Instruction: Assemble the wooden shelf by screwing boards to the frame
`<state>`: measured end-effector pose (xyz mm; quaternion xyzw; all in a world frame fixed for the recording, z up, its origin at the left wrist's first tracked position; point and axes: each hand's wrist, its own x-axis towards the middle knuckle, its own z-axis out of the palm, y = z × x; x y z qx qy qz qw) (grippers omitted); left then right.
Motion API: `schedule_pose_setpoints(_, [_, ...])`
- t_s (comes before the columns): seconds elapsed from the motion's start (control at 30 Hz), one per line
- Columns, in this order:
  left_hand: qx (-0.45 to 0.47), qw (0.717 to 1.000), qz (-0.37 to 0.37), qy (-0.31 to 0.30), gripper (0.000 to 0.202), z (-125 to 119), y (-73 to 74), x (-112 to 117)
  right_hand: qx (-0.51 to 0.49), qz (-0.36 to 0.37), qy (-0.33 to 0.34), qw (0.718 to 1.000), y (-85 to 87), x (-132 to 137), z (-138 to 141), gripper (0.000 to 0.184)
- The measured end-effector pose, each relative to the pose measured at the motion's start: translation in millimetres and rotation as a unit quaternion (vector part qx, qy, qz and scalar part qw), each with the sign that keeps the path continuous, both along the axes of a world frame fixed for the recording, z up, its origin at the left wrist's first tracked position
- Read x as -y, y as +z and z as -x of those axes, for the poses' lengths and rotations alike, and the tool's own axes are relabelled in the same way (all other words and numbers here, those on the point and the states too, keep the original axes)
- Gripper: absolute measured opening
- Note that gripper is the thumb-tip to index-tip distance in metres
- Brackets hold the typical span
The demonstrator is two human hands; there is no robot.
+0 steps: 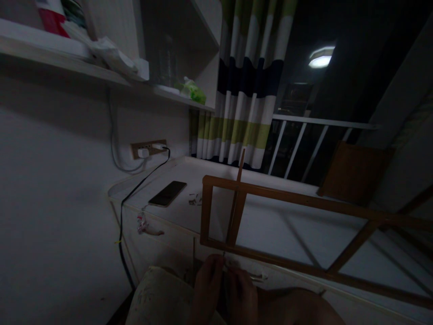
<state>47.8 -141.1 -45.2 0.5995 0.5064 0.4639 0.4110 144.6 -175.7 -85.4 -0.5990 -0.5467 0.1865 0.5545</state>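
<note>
My left hand (pixel 209 277) is closed just below the lower rail of a brown wooden frame (pixel 284 259), its fingertips pinched together. Close beside it, my right hand (pixel 240 286) is closed too, with curled fingers. A thin dark piece shows between the fingertips and the rail; it is too dim to name, and I cannot tell which hand grips it. The ladder-like frame lies across the white desk, and a slim wooden strip (pixel 241 164) sticks out past its far rail. Several small screw-like pieces (pixel 195 199) lie left of the frame.
A phone (pixel 168 194) lies on the desk (pixel 189 171), with a charm (pixel 142 223) hanging over the front edge. A black cable (pixel 135 187) runs down from the wall socket (pixel 149 148). Shelves (pixel 111 74) overhang at upper left. A brown wooden panel (pixel 353 171) leans by the window railing.
</note>
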Motion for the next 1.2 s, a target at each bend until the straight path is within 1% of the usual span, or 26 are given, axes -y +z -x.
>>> schedule_pose_setpoints(0.13, [-0.033, 0.999, -0.013, -0.01, 0.03, -0.1, 2.7, 1.6, 0.022, 0.014, 0.034, 0.999, 1.6, -1.6, 5.4, 0.026])
schedule_pose_setpoints(0.27, [-0.062, 0.998, -0.017, -0.012, 0.029, 0.3, 6.4, 3.9, 0.019, 0.014, 0.07, 0.997, 3.4, -3.5, 8.9, 0.028])
schedule_pose_setpoints(0.4, [-0.087, 0.996, -0.021, -0.017, 0.027, 1.9, 8.3, 4.3, 0.013, 0.019, 0.091, 0.996, 4.4, -3.6, 8.4, 0.029])
schedule_pose_setpoints(0.47, [-0.097, 0.995, -0.026, -0.017, 0.027, 2.7, 6.6, 3.6, 0.009, 0.02, 0.085, 0.996, 5.3, -2.6, 7.4, 0.028])
schedule_pose_setpoints(0.63, [-0.125, 0.989, -0.073, -0.008, 0.027, 4.9, 0.8, 2.0, -0.057, 0.008, 0.011, 0.998, 12.5, -3.3, 4.5, 0.028])
schedule_pose_setpoints(0.7, [-0.146, 0.985, -0.09, -0.008, 0.027, 5.6, 0.5, 1.5, -0.071, 0.009, 0.0, 0.997, 18.1, -5.8, 3.8, 0.028])
schedule_pose_setpoints(0.93, [-0.228, 0.968, -0.108, -0.006, 0.028, 7.3, 0.9, 0.3, -0.077, 0.058, 0.024, 0.995, 38.4, -13.0, 6.1, 0.024])
schedule_pose_setpoints(1.1, [-0.266, 0.954, -0.141, -0.004, 0.026, 10.0, -6.5, -1.6, -0.107, 0.072, 0.023, 0.991, 42.9, -19.8, 7.9, 0.024])
schedule_pose_setpoints(1.2, [-0.284, 0.946, -0.157, -0.004, 0.024, 12.0, -6.4, -1.6, -0.121, 0.066, 0.033, 0.99, 43.1, -24.3, 8.8, 0.024])
